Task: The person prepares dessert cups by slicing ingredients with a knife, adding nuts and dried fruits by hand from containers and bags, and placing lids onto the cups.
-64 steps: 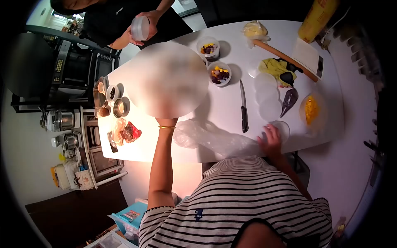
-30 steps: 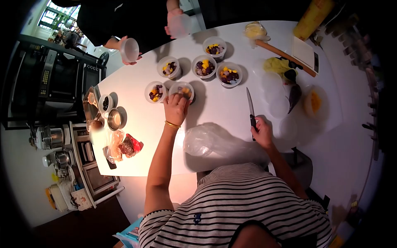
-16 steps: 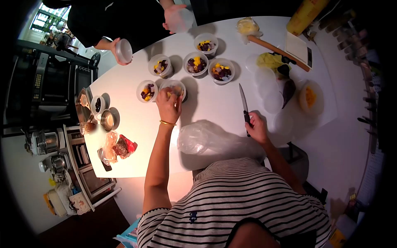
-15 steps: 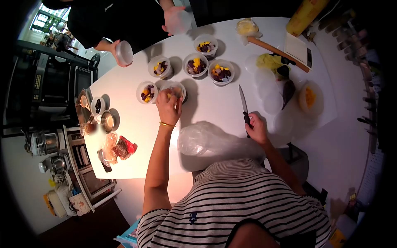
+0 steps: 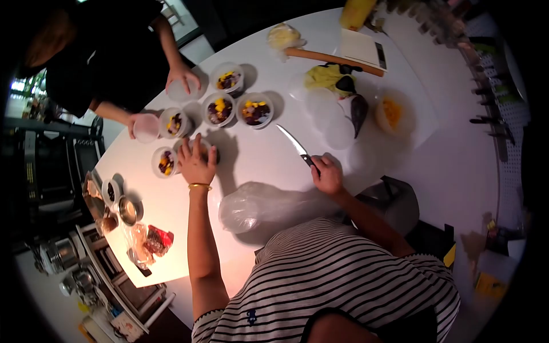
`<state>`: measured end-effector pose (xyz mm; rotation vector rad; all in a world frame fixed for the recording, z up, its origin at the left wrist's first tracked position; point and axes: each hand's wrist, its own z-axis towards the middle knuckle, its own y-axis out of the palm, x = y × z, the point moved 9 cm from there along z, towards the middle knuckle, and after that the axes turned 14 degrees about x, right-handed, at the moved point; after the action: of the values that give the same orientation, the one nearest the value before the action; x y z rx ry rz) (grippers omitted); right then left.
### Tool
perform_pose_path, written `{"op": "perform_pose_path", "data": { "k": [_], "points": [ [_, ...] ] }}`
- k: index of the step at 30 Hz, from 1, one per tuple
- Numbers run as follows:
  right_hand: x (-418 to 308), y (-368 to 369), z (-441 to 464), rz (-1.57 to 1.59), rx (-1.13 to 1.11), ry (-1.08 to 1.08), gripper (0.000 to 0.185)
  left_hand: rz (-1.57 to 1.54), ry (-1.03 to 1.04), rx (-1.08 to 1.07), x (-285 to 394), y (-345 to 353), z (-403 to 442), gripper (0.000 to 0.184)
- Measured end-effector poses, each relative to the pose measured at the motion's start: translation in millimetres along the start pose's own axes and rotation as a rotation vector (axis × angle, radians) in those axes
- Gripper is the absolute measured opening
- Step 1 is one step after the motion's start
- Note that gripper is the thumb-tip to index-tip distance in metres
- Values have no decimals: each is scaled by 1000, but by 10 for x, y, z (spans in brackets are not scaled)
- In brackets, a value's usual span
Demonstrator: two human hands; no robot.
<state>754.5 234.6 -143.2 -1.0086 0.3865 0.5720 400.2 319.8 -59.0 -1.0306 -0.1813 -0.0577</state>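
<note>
My left hand [image 5: 196, 170] lies over a clear plastic cup [image 5: 210, 152], fingers spread across its top. The hand hides most of that cup. My right hand [image 5: 329, 176] is wrapped round the black handle of a kitchen knife [image 5: 293, 140]; its blade points away to the upper left. Beyond my left hand stand several clear cups filled with purple and yellow pieces, among them a near-left cup [image 5: 166, 163] and a right-hand cup [image 5: 255, 110]. A crumpled clear plastic bag [image 5: 243, 208] rests on the table between my arms.
Across the table a co-worker [image 5: 117, 68] holds a pale cup [image 5: 147, 128] and another translucent piece. To the right are a wooden rolling pin [image 5: 337, 61], a scale [image 5: 364, 49], stacked lids [image 5: 334, 128] and an orange-filled bowl [image 5: 393, 114]. Small bowls and a red packet [image 5: 158, 240] lie left.
The view has swung, shifting the table leftward. My left hand's fingers have spread over the cup. The co-worker's hands have come down beside the filled cups. The knife stays in my right hand.
</note>
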Motion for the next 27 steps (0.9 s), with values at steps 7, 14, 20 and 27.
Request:
{"op": "perform_pose_path", "data": {
  "k": [7,14,20,27],
  "points": [
    [113,142,-149,-124,-27,-10,27,220,-30,-227,15,105,-16,49],
    [-307,-872,412,92,50,157,23,287,158,-122,-238,443,-29,49],
    [-13,-1839,224,108,138,201,23,183,274,226,379,-326,-90,46],
    [623,-2598,-325,-69,260,513,26,-773,277,-180,2967,245,-60,25]
  ]
}}
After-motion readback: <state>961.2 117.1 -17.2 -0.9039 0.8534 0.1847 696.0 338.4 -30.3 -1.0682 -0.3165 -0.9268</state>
